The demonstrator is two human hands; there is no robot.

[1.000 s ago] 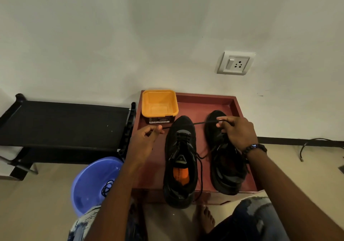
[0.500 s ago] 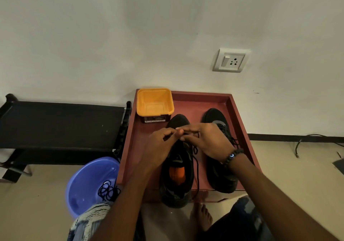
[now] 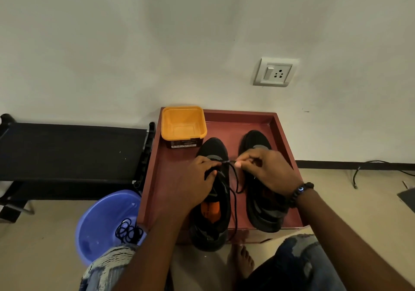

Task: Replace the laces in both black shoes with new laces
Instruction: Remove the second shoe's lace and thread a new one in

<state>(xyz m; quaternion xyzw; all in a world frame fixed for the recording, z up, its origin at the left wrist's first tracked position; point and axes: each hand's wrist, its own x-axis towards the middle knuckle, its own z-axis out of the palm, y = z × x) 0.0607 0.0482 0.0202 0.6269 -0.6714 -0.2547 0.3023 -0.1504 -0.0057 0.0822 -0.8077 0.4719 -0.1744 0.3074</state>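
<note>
Orange tub (image 3: 183, 123) (tray's (image 3: 150, 178) far-left corner)

Bare forearms, no sleeves. On the right wrist, a black beaded bracelet (image 3: 299, 193) with one shiny blue bead. Faded, patchy blue-and-white denim on both knees (image 3: 298, 259). One bare foot (image 3: 241, 260) between the legs, no footwear

A single head-worn wide-angle camera looks forward and steeply down. It sits close above the red tray (image 3: 152, 178), facing the wall (image 3: 157, 43).
</note>
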